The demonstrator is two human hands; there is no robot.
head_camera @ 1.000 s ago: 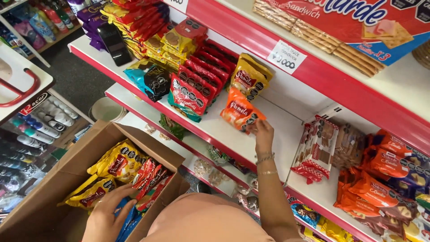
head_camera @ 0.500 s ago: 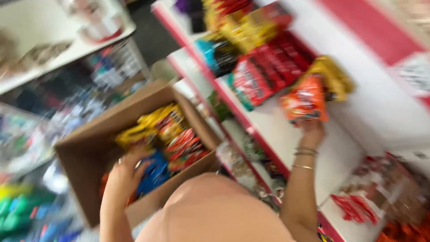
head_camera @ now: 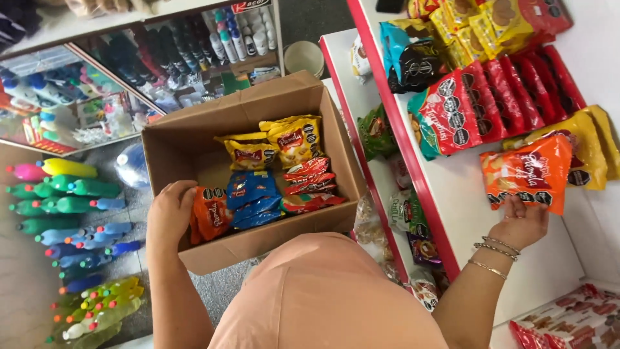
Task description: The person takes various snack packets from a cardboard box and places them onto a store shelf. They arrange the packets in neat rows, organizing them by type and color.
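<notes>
Since the blurred glance half a second back, my left hand [head_camera: 169,213] has dropped into the cardboard box [head_camera: 194,139] — fingers closing on an orange packet [head_camera: 211,216]. On the white shelf [head_camera: 465,194], my right hand [head_camera: 522,223] props another orange bag [head_camera: 529,171] upright, fingers at its lower edge.

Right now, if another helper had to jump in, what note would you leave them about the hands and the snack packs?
Left hand: inside the cardboard box, fingers on an orange snack pack at the box's near left corner; whether it grips the pack I cannot tell.
Right hand: holds up another orange pack by its lower edge on the white shelf, beside the yellow packs.
Done: red packs and yellow ones already stand in rows on the shelf.
Left: the box holds yellow bags, blue packs and red packs, plus that orange one.
</notes>
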